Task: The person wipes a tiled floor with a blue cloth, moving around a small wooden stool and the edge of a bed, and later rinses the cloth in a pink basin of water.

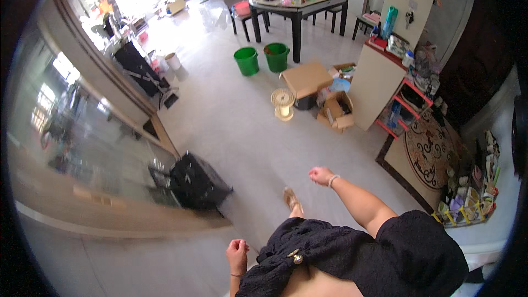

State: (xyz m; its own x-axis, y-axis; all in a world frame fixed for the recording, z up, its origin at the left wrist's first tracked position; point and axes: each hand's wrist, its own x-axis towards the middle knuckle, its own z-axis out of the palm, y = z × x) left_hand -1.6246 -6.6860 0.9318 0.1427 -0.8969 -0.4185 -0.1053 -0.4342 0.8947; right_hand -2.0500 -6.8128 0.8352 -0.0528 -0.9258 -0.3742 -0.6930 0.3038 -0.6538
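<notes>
My left hand (237,255) hangs low beside my black clothing, its fingers curled in and nothing visible in them. My right hand (321,176), with a pale bracelet at the wrist, is held out over the grey floor (255,148). Its fingers are also curled, with no object seen in them. Neither hand touches anything nearby. One foot in a tan shoe (290,199) shows on the floor between them. Nearest on the left stands a glossy black box-like object (198,181), blurred, against a glass partition (103,144). A cream plastic spool (283,105) stands upright further ahead.
Two green buckets (246,62), cardboard boxes (307,80) and a cluttered dining table (297,2) with chairs lie ahead. At right are a cabinet (377,84), a red-framed rack (402,109), a patterned mat (431,148) and a shoe rack (466,214).
</notes>
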